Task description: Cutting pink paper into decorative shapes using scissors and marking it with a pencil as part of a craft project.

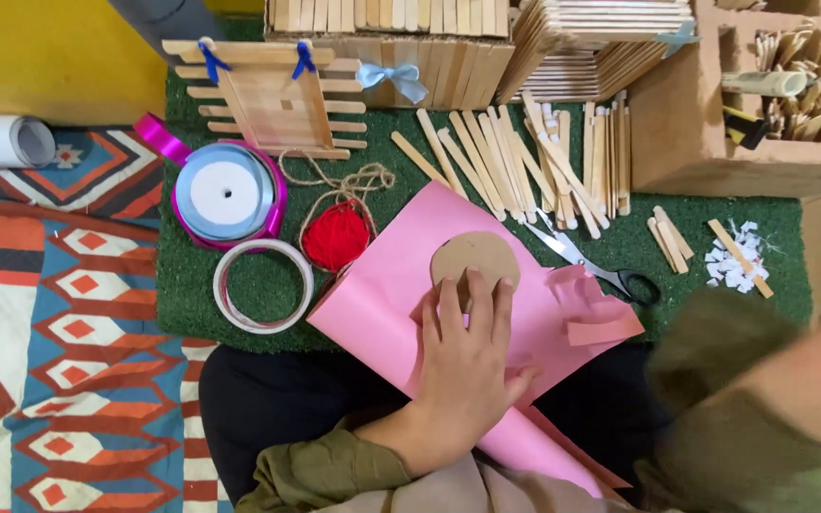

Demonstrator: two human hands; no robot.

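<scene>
My left hand [467, 366] lies flat with fingers spread on a sheet of pink paper [382, 294]. Its fingertips press on a brown cardboard disc [475, 255] that rests on the paper. The paper hangs off the green turf mat [192, 285] onto my lap. My right arm [772, 399], in an olive sleeve, is a blur at the lower right, and its hand cannot be made out. Scissors [601, 266] with black handles lie just right of the disc, beside a cut pink scrap [601, 318].
Loose craft sticks [525, 161] spread behind the paper, stacked stick panels beyond. A stick frame [273, 100] with blue bows, a ribbon spool [228, 193], a tape ring [263, 285] and red yarn [336, 236] sit left. A cardboard box [715, 142] stands right, a patterned rug left.
</scene>
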